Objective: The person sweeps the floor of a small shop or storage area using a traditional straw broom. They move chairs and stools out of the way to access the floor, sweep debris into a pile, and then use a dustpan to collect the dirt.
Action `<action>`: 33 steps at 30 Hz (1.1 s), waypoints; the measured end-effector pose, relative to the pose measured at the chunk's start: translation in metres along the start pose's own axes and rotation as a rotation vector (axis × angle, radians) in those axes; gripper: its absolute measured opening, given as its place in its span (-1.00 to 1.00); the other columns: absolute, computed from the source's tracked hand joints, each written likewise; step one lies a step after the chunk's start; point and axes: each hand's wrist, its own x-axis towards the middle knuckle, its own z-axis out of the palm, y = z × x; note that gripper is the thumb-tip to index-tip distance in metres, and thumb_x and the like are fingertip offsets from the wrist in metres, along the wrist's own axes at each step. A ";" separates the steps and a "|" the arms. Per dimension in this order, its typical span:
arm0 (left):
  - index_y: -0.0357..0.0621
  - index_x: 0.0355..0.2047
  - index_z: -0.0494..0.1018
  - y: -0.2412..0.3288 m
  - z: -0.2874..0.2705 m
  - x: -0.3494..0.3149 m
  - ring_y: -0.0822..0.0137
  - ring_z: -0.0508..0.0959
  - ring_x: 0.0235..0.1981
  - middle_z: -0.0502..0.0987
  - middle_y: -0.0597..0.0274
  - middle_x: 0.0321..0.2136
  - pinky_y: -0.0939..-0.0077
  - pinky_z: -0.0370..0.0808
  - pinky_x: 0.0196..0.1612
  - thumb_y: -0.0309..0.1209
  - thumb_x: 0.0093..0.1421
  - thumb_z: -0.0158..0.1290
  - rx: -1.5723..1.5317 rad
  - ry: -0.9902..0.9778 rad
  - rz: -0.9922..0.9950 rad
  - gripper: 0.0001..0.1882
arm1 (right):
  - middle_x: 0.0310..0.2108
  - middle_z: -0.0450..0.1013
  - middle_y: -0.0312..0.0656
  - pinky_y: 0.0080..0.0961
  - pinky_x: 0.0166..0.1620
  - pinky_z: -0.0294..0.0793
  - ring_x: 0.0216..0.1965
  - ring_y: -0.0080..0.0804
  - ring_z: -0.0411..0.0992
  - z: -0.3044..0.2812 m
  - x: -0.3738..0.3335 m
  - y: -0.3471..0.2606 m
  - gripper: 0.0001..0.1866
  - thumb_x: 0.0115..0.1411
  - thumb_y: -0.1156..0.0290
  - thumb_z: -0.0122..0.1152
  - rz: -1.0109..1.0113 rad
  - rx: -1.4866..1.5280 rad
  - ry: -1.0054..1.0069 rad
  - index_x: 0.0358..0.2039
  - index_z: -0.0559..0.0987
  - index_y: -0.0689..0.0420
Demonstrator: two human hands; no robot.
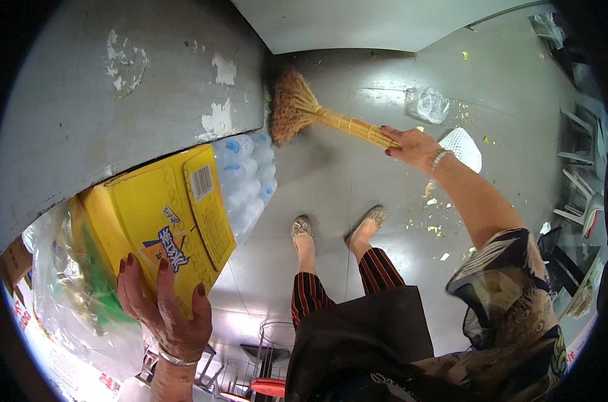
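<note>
My right hand [414,147] is wrapped round the handle of a short straw broom [347,125]. The broom's brown bristles [292,110] reach the grey floor beside the corner of a grey cabinet [176,74]. My left hand [166,301] lies with fingers spread on the lower part of a yellow cardboard box [160,214], holding nothing. Plastic-wrapped water bottles [246,181] stand against the box's right side. On its left is a clear plastic bag [83,288] with something green inside.
Crumpled clear plastic [427,105], a white foam net [462,150] and yellowish scraps [435,230] lie on the floor at right. Stools [582,194] line the right edge. A wire rack [274,342] stands behind my feet. A pale panel [357,27] bounds the far side.
</note>
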 end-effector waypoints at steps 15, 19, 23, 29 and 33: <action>-0.23 0.09 0.26 -0.003 0.001 -0.001 -0.28 0.15 0.17 0.11 -0.37 0.16 -0.27 0.13 0.12 -0.24 0.24 -0.07 -0.016 -0.011 0.014 -0.53 | -0.38 0.49 0.07 -0.24 -0.20 0.47 -0.29 -0.07 0.51 0.002 0.009 0.027 -0.36 0.22 0.02 0.08 0.074 0.054 0.013 0.27 0.21 -0.09; -0.24 0.10 0.26 -0.004 0.000 -0.002 -0.28 0.15 0.17 0.10 -0.36 0.16 -0.27 0.13 0.12 -0.24 0.23 -0.07 0.008 -0.039 0.003 -0.52 | -0.34 0.51 0.07 -0.23 -0.19 0.47 -0.29 -0.02 0.51 0.019 -0.001 0.025 -0.35 0.24 0.01 0.07 0.019 0.048 -0.055 0.28 0.19 -0.07; -0.25 0.10 0.26 -0.001 0.002 0.000 -0.28 0.14 0.18 0.09 -0.35 0.17 -0.27 0.14 0.12 -0.25 0.25 -0.08 -0.041 -0.006 -0.021 -0.53 | -0.52 0.40 -0.13 -0.37 -0.40 0.48 -0.56 -0.33 0.43 0.025 0.032 0.012 -0.44 0.25 0.03 0.06 0.006 0.466 -0.017 0.24 0.26 -0.16; -0.26 0.10 0.28 -0.002 0.003 -0.003 -0.29 0.14 0.19 0.09 -0.36 0.17 -0.28 0.13 0.12 -0.26 0.25 -0.09 -0.043 -0.014 -0.034 -0.54 | -0.55 0.32 -0.31 -0.54 -0.57 0.37 -0.63 -0.55 0.31 0.070 -0.021 0.085 -0.56 0.28 0.21 0.07 0.379 0.588 0.156 0.17 0.33 -0.18; -0.27 0.09 0.28 -0.003 0.002 -0.004 -0.29 0.14 0.18 0.08 -0.36 0.18 -0.29 0.13 0.12 -0.26 0.26 -0.09 -0.021 -0.031 -0.014 -0.54 | -0.46 0.44 -0.31 -0.58 -0.54 0.39 -0.58 -0.60 0.32 0.115 -0.102 0.117 -0.45 0.30 0.22 0.05 0.275 0.731 0.205 0.29 0.20 -0.20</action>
